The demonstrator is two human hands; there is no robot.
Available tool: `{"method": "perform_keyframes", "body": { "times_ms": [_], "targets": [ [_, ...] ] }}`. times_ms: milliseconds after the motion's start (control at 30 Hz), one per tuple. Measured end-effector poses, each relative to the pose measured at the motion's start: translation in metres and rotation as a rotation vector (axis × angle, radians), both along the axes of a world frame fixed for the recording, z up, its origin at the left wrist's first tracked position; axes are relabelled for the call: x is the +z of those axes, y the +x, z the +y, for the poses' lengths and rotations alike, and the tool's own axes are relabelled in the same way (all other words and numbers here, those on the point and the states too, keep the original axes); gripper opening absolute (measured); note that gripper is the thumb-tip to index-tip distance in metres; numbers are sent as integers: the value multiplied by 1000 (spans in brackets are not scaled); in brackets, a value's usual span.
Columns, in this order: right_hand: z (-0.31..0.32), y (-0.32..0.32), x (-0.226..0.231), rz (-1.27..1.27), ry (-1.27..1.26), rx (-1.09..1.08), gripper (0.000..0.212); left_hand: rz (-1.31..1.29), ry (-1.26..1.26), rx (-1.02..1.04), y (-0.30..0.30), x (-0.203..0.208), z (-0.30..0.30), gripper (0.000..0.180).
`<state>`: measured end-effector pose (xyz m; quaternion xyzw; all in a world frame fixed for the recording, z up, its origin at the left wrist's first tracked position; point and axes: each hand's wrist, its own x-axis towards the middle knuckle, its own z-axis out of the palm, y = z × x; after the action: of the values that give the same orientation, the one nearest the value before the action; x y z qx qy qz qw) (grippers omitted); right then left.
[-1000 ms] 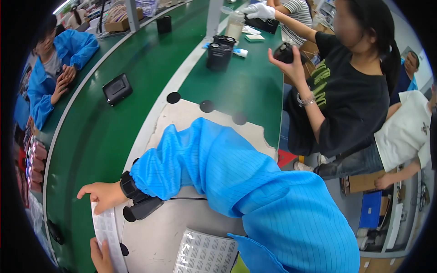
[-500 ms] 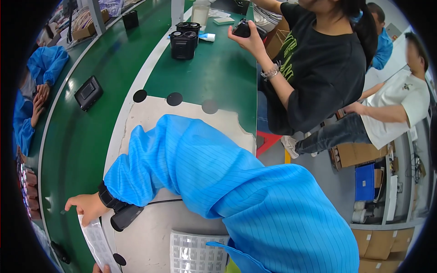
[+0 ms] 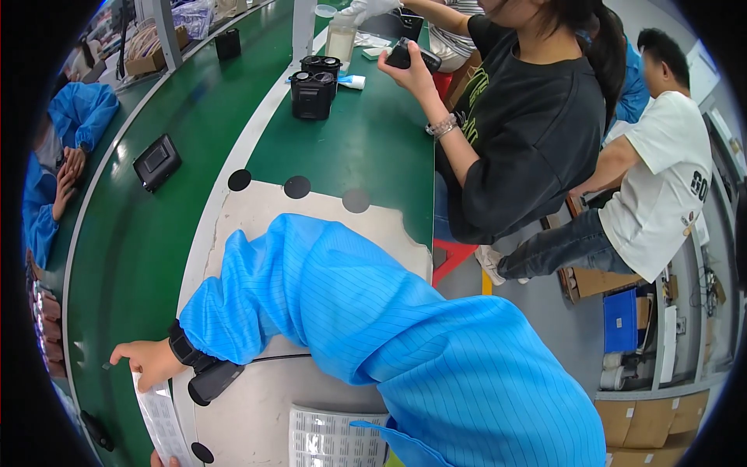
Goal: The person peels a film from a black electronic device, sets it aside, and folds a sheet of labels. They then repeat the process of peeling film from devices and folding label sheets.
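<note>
My right arm, in a blue striped sleeve, reaches across to the left. My right hand (image 3: 149,363), with a black strap at its wrist, has its thumb and fingers at the upper end of a white strip of printed stickers (image 3: 161,412). A small clear sticker (image 3: 106,366) is at its outstretched index fingertip. Of my left hand (image 3: 165,461) only fingertips show at the bottom edge, against the strip's lower end. Beside my right wrist is a dark elongated device (image 3: 214,382) with a cable. A larger sheet of printed stickers (image 3: 331,436) lies on the pale board (image 3: 241,424).
A black device (image 3: 157,162) lies on the green belt (image 3: 117,257). Several black devices (image 3: 312,95) stand ahead near a clear container (image 3: 340,40). On the right, a seated person in black (image 3: 537,132) holds a black device (image 3: 412,54). Another blue-sleeved person (image 3: 58,171) sits far left.
My hands stay nearly in place on the strip. The view shifts slightly. A white-gloved hand has appeared by the clear container, and the person in white has turned away.
</note>
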<state>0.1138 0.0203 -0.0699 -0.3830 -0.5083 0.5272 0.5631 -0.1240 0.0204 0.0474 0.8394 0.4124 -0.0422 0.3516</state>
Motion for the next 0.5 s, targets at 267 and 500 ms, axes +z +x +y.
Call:
{"method": "perform_keyframes", "body": {
  "times_ms": [267,500],
  "targets": [
    [10,8,-10,-11,20,-20,76,6,71,-70,9,-8,5,37],
    [16,11,-18,-87,99,3,77,27,48,-52,10,-10,17,33]
  ]
}}
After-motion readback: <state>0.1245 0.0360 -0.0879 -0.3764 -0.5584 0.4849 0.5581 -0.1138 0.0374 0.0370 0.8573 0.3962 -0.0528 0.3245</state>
